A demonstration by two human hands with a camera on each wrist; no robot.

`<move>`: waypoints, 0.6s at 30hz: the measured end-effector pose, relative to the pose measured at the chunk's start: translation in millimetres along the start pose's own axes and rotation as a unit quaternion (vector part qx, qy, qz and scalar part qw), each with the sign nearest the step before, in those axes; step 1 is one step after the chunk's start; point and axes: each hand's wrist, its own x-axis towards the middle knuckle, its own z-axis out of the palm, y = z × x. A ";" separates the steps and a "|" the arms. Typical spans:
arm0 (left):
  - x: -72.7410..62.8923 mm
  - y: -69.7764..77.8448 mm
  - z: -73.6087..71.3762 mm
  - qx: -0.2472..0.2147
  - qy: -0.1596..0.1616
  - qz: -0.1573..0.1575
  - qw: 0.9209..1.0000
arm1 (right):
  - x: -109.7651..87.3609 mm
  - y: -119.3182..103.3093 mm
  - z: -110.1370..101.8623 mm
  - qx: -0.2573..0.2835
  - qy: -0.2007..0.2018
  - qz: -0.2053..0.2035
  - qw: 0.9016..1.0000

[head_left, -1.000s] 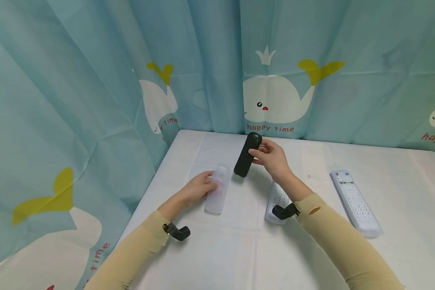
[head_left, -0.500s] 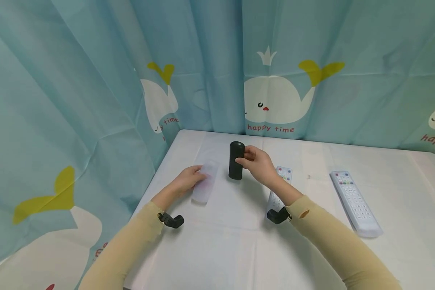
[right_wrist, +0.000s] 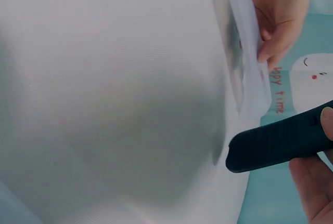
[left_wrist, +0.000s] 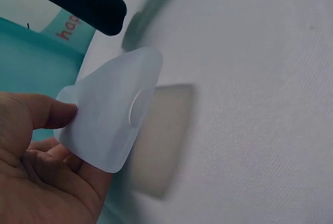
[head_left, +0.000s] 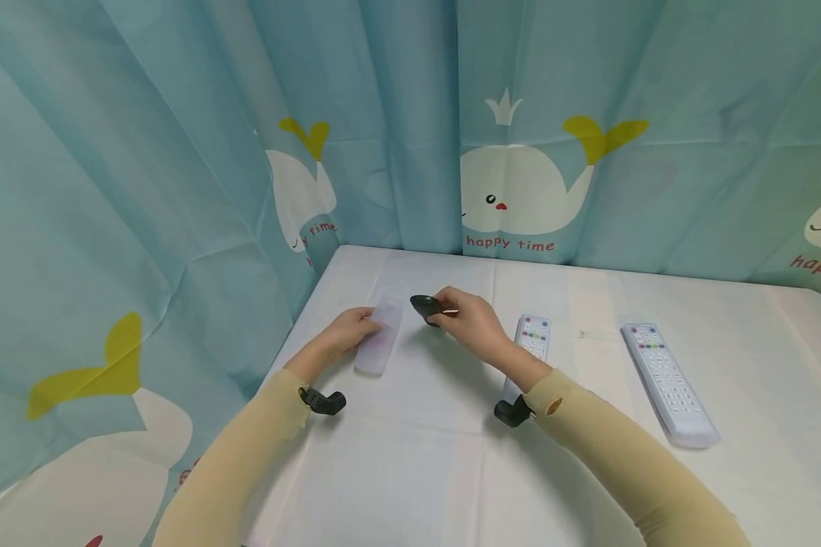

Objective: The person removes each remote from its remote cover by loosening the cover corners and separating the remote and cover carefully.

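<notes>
My left hand [head_left: 345,328] pinches a translucent, milky remote cover [head_left: 378,351] at its left side, thumb on top. The left wrist view has the cover [left_wrist: 104,109] raised off the cloth, its shadow falling beside it. To its right, my right hand [head_left: 475,323] grips a black remote control [head_left: 424,305], tilted so it looks foreshortened from the head. Seen from the right wrist, the remote [right_wrist: 276,143] points toward the table side with thumb and fingers at its near end. A small gap separates remote and cover.
A white-covered remote [head_left: 534,338] lies on the white tablecloth [head_left: 417,471], partly behind the right wrist camera. Another covered remote [head_left: 670,387] rests farther right. Blue curtains [head_left: 397,137] with whale prints hang behind and left of the table.
My right hand has moved left and slightly nearer, tipping the black remote from near upright to foreshortened. My left hand has shifted left and a little farther away with the cover.
</notes>
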 end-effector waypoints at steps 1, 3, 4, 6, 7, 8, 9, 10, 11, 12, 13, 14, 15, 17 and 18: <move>1.2 -0.3 -0.9 0.001 -0.001 -0.001 1.000 | 0.3 0.0 1.0 -0.015 -0.001 -0.008 1.000; 3.6 -1.2 -2.3 0.003 -0.004 -0.003 1.000 | 1.4 0.0 3.1 -0.049 -0.002 -0.028 0.998; 4.8 -1.7 -2.9 0.004 -0.006 -0.003 1.000 | 2.1 0.3 4.3 -0.067 -0.003 -0.041 0.997; 6.5 -2.4 -3.7 0.009 -0.010 -0.001 1.000 | 4.0 0.8 7.3 -0.101 -0.004 -0.068 0.993; 7.1 -2.5 -3.8 0.008 -0.011 -0.002 1.000 | 5.3 1.4 9.1 -0.118 -0.004 -0.083 0.990; 7.5 -2.4 -4.0 0.008 -0.012 -0.002 1.000 | 6.2 1.8 10.9 -0.132 -0.005 -0.095 0.987; 7.7 -2.2 -4.0 0.011 -0.013 -0.001 1.000 | 7.2 2.4 12.7 -0.145 -0.005 -0.106 0.984; 7.9 -2.0 -3.9 0.010 -0.015 -0.001 1.000 | 8.4 3.1 14.8 -0.157 -0.006 -0.114 0.981; 7.9 -1.7 -3.7 0.010 -0.015 -0.002 1.000 | 9.5 3.9 16.7 -0.168 -0.008 -0.120 0.978; 7.9 -1.4 -3.5 0.009 -0.015 -0.003 1.000 | 10.4 4.6 18.6 -0.176 -0.011 -0.123 0.977; 8.3 -1.3 -3.1 0.008 -0.018 -0.002 1.000 | 11.1 5.1 20.3 -0.183 -0.015 -0.124 0.975; 8.5 -1.1 -2.6 0.007 -0.020 -0.002 1.000 | 11.8 5.7 21.9 -0.189 -0.019 -0.124 0.974; 8.5 -0.8 -2.3 0.006 -0.021 -0.002 1.000 | 12.5 6.3 23.3 -0.194 -0.023 -0.126 0.973; 9.0 -0.6 -1.3 0.003 -0.024 -0.004 1.000 | 13.3 7.1 25.8 -0.202 -0.028 -0.128 0.970; 9.2 -0.4 -0.7 0.006 -0.025 -0.002 1.000 | 13.3 7.3 26.7 -0.206 -0.029 -0.130 0.969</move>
